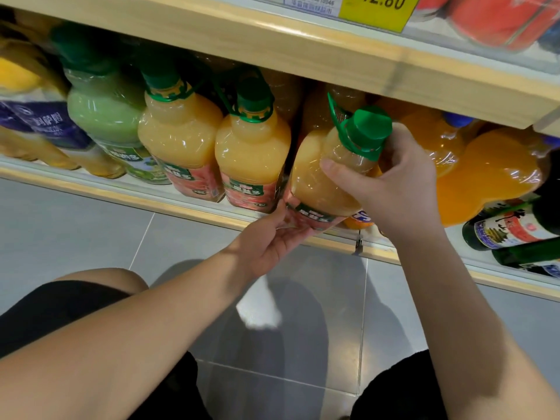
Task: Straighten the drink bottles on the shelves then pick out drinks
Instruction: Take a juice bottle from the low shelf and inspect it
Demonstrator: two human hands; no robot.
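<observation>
The bottle point(321, 180) leans right at the shelf's point(121, 192) front edge, held between both hands. The right hand point(397, 189) grips its shoulder just below the green cap, thumb across the front. The left hand point(269, 247) cups the base from beneath, thumb on the label, fingers hidden underneath.
</observation>
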